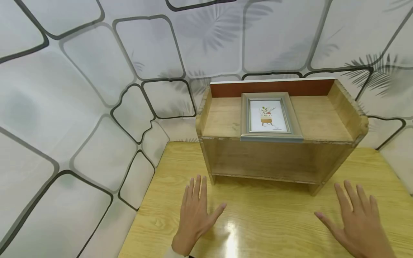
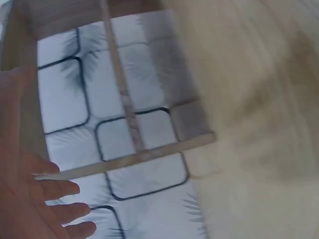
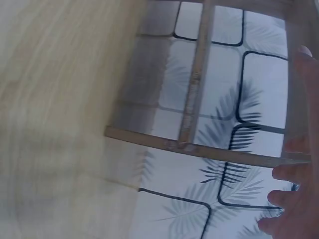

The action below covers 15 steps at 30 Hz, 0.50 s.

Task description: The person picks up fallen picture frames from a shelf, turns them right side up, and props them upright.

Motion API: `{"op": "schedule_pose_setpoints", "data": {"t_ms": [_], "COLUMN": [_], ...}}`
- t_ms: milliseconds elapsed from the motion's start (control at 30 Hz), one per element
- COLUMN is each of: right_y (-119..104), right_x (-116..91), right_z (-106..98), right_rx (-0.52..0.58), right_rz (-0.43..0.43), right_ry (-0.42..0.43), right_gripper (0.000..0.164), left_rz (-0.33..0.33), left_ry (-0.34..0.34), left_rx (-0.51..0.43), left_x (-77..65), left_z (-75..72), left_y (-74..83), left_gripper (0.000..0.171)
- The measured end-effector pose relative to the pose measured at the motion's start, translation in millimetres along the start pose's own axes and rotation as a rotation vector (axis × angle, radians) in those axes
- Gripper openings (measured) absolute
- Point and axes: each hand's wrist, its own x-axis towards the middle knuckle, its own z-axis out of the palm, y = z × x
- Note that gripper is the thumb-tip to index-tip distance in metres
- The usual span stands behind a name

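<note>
In the head view a small wooden shelf (image 1: 309,157) stands on the table. On its upper board lies a picture frame (image 1: 295,123), face up, showing a printed plant in a pot. My left hand (image 1: 195,215) is held over the table in front of the shelf's left side, fingers spread and straight, holding nothing. Over to the right, my right hand (image 1: 359,222) is likewise spread with straight fingers, near the shelf's front right leg and apart from it. Both wrist views show the shelf's open underside beyond the fingers of the left hand (image 2: 35,194) and right hand (image 3: 294,199).
The yellow wood-grain table (image 1: 258,215) meets a patterned wall covering (image 1: 96,150) on the left and behind the shelf. A brownish-red back panel (image 1: 272,88) and raised side walls edge the shelf's upper board.
</note>
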Motion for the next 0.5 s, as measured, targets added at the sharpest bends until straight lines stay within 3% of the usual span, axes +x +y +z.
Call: {"op": "schedule_pose_setpoints", "data": {"t_ms": [167,300,433,500], "right_y": [-11.8,-22.9,-31.8,-36.5], "right_x": [26.4,48.4,77.7,94.1], "right_z": [-17.7,-35.5,-51.4,-58.8], "right_rx": [0.046,0.047,0.057,0.089], "right_rz": [-0.097,-0.097,-0.083,-0.069], "right_ry": [0.156,0.233,0.295,0.284], "right_gripper": [0.101,0.097,0.095,0.094], "left_rz": [0.123,0.219,0.285,0.302], "left_ry": [0.155,0.249,0.31,0.314], "left_rx": [-0.069,-0.149,-0.203,-0.232], "left_x": [20.7,45.6,75.8,91.4], "left_z": [-25.9,-52.5,-75.2,-82.9], "left_y": [12.7,28.0,43.0,49.4], "left_gripper": [0.09,0.084,0.078,0.076]}}
